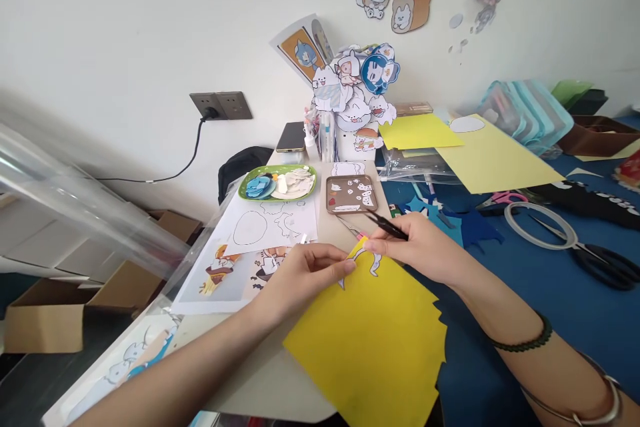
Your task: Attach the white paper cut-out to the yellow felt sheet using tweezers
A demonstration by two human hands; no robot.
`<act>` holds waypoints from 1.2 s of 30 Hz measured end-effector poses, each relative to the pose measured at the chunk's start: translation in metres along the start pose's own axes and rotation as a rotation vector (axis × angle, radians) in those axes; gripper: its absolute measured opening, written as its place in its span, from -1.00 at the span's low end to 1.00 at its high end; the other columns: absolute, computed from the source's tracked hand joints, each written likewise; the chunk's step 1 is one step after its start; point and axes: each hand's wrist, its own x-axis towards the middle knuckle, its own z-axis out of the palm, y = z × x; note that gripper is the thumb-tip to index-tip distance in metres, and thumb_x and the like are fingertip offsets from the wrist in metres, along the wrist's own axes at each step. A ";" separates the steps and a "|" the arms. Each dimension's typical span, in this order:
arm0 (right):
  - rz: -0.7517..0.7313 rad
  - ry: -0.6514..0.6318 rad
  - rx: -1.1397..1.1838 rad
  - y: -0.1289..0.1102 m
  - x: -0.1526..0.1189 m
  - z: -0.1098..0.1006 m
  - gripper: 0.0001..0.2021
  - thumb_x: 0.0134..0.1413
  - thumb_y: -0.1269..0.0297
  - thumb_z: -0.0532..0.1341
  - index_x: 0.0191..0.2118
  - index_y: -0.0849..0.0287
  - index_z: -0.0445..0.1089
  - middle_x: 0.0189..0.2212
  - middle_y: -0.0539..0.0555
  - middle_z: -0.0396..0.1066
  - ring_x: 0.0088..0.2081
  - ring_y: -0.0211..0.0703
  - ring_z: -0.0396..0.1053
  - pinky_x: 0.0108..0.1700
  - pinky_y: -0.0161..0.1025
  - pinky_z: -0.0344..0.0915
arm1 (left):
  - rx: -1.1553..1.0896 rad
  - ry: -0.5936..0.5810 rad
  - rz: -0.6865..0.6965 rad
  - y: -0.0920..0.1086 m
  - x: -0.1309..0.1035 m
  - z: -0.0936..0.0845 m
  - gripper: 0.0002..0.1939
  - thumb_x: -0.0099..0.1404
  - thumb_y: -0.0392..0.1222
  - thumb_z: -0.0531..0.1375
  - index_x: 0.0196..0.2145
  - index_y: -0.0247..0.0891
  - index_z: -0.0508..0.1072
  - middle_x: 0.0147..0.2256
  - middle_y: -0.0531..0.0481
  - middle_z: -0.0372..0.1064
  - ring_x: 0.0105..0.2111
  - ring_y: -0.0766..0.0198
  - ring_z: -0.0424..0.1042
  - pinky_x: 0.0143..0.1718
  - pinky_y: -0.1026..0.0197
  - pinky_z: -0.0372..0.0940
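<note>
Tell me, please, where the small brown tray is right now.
In the head view, the small brown tray is near the middle, just right of the green plate and beyond the right hand.

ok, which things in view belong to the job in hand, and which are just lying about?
In the job:
- yellow sheet, in both hands
- curved cutout on it
- black tool, right hand

Probably just lying about:
- phone
- black scissors
- blue box
</note>
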 end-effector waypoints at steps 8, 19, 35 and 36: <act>-0.025 -0.167 0.042 -0.004 -0.004 -0.001 -0.73 0.01 0.10 0.23 -0.53 0.20 0.35 -0.62 -0.09 0.06 -0.56 -0.36 -0.05 -0.52 -0.33 -0.10 | 0.035 0.065 0.047 0.006 -0.002 -0.001 -0.80 0.19 -0.07 0.24 -0.44 -0.26 0.48 -0.56 0.13 0.38 -0.59 0.47 0.30 -0.55 0.41 0.17; 0.031 -0.255 0.001 -0.004 -0.004 0.017 -0.65 -0.10 0.10 0.28 -0.57 0.15 0.10 -0.62 -0.13 -0.03 -0.57 -0.37 -0.06 -0.54 -0.33 -0.11 | 0.169 0.059 0.165 0.007 -0.002 0.001 -0.81 0.23 -0.09 0.19 -0.35 -0.27 0.49 -0.40 0.05 0.47 -0.44 0.39 0.35 -0.42 0.36 0.18; 0.086 -0.122 0.105 0.001 -0.001 -0.005 -0.78 -0.08 0.14 0.26 -0.36 0.19 0.39 -0.51 -0.01 0.25 -0.51 -0.29 0.14 -0.51 -0.33 0.06 | 0.031 0.041 -0.036 0.009 -0.004 -0.006 -0.73 0.16 0.02 0.24 -0.38 -0.26 0.49 -0.42 -0.01 0.52 -0.49 0.33 0.46 -0.50 0.34 0.27; 0.078 -0.116 0.114 0.001 -0.001 -0.005 -0.79 -0.07 0.15 0.26 -0.35 0.19 0.40 -0.50 0.00 0.27 -0.50 -0.28 0.16 -0.49 -0.33 0.08 | 0.032 0.037 -0.038 0.009 -0.004 -0.006 -0.73 0.16 0.02 0.24 -0.37 -0.26 0.50 -0.41 -0.02 0.53 -0.48 0.32 0.47 -0.49 0.34 0.27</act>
